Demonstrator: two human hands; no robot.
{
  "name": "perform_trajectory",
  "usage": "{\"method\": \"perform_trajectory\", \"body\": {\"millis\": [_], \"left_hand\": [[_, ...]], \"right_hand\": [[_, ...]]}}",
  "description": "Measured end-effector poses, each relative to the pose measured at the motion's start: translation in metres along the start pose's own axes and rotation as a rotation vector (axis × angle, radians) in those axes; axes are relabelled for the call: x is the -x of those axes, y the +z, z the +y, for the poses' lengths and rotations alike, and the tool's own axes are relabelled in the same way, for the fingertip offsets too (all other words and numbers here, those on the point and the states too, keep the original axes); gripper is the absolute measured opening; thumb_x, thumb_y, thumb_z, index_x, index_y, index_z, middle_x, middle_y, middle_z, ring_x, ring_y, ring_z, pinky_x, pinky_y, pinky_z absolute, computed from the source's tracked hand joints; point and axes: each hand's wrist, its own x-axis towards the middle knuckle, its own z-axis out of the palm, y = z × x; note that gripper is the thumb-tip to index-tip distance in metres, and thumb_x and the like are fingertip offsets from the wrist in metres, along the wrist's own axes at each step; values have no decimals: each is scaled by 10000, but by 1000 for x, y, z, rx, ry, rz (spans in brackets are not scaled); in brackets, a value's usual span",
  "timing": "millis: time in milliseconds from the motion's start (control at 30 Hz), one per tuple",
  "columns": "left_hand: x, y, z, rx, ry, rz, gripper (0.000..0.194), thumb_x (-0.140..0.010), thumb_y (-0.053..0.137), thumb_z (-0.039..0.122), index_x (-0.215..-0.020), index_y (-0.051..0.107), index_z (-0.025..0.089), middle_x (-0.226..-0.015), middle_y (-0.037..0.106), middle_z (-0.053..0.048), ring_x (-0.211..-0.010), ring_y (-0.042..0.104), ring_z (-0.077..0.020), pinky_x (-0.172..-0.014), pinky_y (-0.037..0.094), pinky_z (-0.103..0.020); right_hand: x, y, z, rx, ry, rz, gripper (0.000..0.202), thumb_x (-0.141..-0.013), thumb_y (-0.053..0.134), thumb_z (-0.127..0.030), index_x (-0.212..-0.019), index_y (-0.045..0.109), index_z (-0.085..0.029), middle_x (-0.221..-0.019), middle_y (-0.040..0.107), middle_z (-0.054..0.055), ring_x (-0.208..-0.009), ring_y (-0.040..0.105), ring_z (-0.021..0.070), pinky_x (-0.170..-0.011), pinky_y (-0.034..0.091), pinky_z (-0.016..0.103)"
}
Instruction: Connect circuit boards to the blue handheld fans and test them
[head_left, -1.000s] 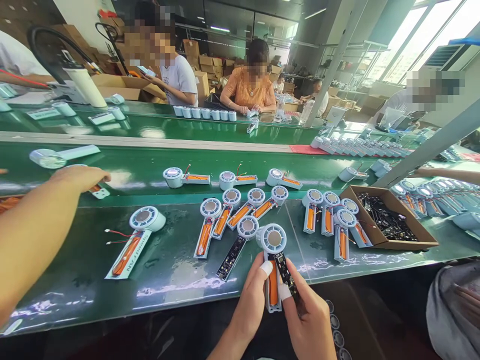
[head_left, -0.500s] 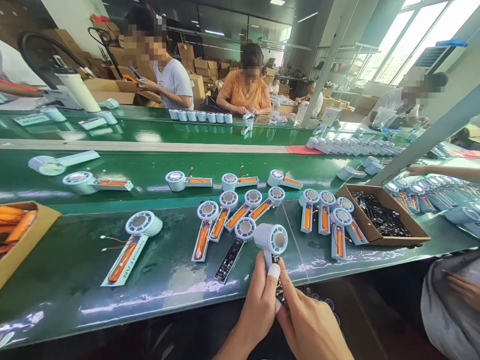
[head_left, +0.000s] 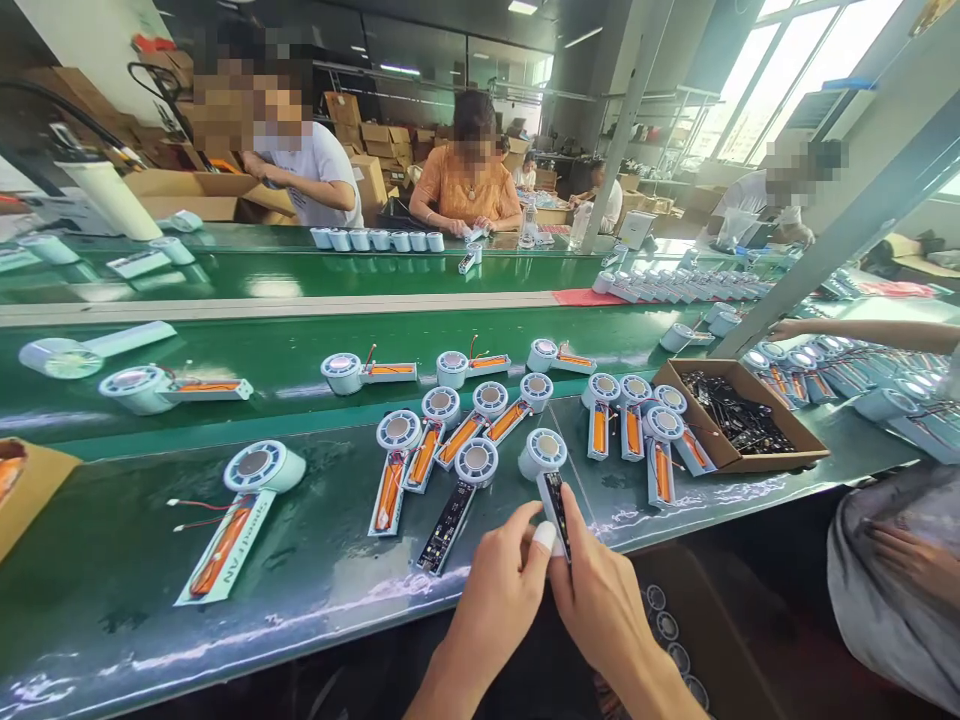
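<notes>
A light-blue handheld fan (head_left: 544,452) is between my two hands at the table's front edge, its round head up on the tabletop. A black circuit board (head_left: 556,500) shows in its handle. My right hand (head_left: 600,590) is closed round the handle, index finger along its right side. My left hand (head_left: 499,580), with a white cover on the thumb, is curled against the handle's left side; some fingertips are hidden. Just left lies another fan (head_left: 475,462) with a bare board in its handle. Several fans with orange batteries (head_left: 390,490) lie behind it.
A cardboard box of black circuit boards (head_left: 739,415) stands at right. Another carton (head_left: 30,490) is at the left edge. A single fan (head_left: 262,470) lies on the left. More fans rest on the green belt (head_left: 300,330). People sit across it; a co-worker's arm (head_left: 862,330) reaches in at right.
The fan in my hands has turned so its head faces up and its board is in plain view. My left fingers have shifted to the handle's side. The view has swung slightly right.
</notes>
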Motion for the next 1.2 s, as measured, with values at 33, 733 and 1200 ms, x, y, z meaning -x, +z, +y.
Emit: {"method": "perform_trajectory", "body": {"millis": [33,733,1200], "left_hand": [[2,-5,-4,-88,71,113,313,-989,437,300,-1151,682,191,-916,769,-60,-789,720,-218,-734,564,-330],[10,0,-82,-724,465,622,295,-1005,537,216,-1289,611,194,-1174,751,-118,-1009,723,-252,-867,539,-385],[13,-4,-83,-758,444,550,382,-1041,429,262,-1395,522,152,-1192,722,-128,-1048,684,-248,-880,524,-378]], "right_hand": [[-6,2,5,39,-28,12,720,-936,345,-147,-1603,80,-79,-895,768,131,-631,734,265,-529,618,374],[-3,46,29,-58,-117,166,467,-946,405,-122,-1412,427,-141,-1352,627,174,-1300,574,283,-1065,490,553],[-1,49,31,-25,-127,155,559,-990,384,-184,-1540,297,-142,-1389,611,165,-1282,591,298,-1018,530,545]]}}
